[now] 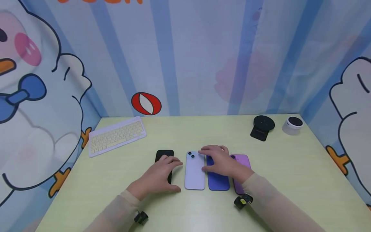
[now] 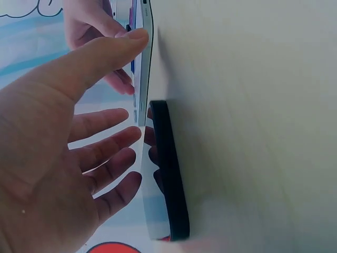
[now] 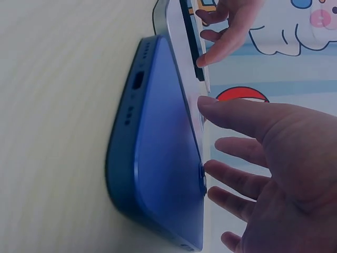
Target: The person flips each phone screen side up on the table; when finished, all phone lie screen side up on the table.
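Note:
Four phones, or several, lie side by side on the table. My left hand [image 1: 157,177] is over the black phone [image 1: 164,152], which has a glossy top, its fingers loosely spread and holding nothing. The left wrist view shows those fingertips just above the black phone's [image 2: 172,179] surface. To its right lies a pale lilac phone [image 1: 195,175], back up, with two camera lenses. My right hand [image 1: 220,161] spans above the blue phone [image 1: 218,183], fingertips toward the pale one, its palm bare. A purple phone [image 1: 244,160] lies partly hidden under the right wrist.
A pale keyboard [image 1: 117,135] sits at the back left of the table. At the back right are a black folding stand [image 1: 262,127] with a round pad and a white cylinder [image 1: 292,127] with a black top. Printed curtains [image 1: 197,64] enclose the table's back and sides.

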### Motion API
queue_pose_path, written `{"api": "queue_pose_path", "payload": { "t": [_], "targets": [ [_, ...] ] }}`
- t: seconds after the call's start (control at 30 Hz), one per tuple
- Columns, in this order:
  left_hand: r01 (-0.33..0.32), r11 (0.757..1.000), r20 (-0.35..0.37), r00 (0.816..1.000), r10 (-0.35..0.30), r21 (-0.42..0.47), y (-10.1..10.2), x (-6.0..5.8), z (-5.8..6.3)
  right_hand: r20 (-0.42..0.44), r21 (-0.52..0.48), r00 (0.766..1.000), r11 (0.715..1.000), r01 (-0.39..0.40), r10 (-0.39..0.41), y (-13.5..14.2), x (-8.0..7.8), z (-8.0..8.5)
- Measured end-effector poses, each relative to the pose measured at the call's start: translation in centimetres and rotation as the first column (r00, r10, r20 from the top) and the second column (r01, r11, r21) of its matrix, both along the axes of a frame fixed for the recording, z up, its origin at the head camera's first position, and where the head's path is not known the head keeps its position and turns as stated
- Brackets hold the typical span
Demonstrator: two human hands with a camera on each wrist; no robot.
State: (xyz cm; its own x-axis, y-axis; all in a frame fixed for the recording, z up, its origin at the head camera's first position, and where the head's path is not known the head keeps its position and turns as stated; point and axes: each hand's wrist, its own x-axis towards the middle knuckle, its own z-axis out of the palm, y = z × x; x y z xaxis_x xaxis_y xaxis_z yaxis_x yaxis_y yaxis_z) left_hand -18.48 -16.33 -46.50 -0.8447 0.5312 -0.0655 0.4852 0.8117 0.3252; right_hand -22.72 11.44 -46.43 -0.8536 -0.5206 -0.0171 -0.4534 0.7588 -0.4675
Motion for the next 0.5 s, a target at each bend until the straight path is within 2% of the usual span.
{"api": "queue_pose_path", "payload": {
  "t": [0.23,0.5],
  "targets": [
    [0.011,1.000,-0.010,1.000,-0.011,-0.013,1.1,-0.4,-0.3,0.002,0.029,1.000,1.000,-0.002,0.002,0.3,-0.2,-0.4],
    [0.039,0.999,-0.024,0.999,-0.040,-0.029,1.9,-0.5,-0.5,0.008,0.014,1.000,1.000,0.014,-0.014,0.0,-0.1,-0.4]
  ]
}}
